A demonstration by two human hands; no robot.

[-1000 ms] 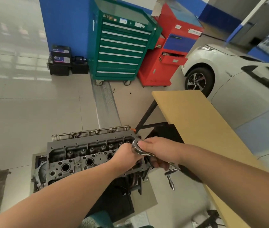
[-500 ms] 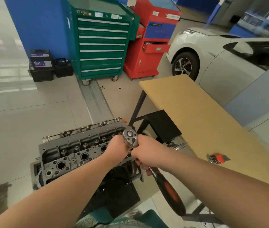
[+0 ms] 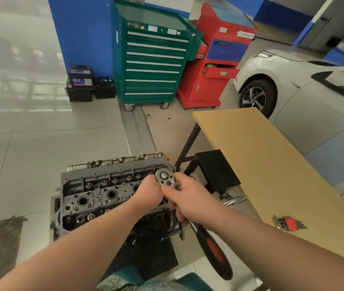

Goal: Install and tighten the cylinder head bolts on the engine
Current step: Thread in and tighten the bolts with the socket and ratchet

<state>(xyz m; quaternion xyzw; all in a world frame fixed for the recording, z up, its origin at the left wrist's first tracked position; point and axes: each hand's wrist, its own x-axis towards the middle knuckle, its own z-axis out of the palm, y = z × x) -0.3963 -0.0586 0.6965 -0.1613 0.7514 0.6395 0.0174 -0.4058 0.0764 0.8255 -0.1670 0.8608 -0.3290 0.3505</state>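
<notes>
One ratchet (image 3: 165,178): right hand (image 3: 190,198) grips it; left hand (image 3: 149,192) seemingly curled beneath its head, over one engine (image 3: 95,192).

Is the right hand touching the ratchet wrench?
Touching. The head view shows the right hand with fingers wrapped round the ratchet wrench just below its head.

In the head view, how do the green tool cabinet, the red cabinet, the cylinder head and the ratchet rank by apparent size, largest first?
1. green tool cabinet
2. red cabinet
3. cylinder head, though it is nearer the camera, so true ranking is unsure
4. ratchet
</notes>
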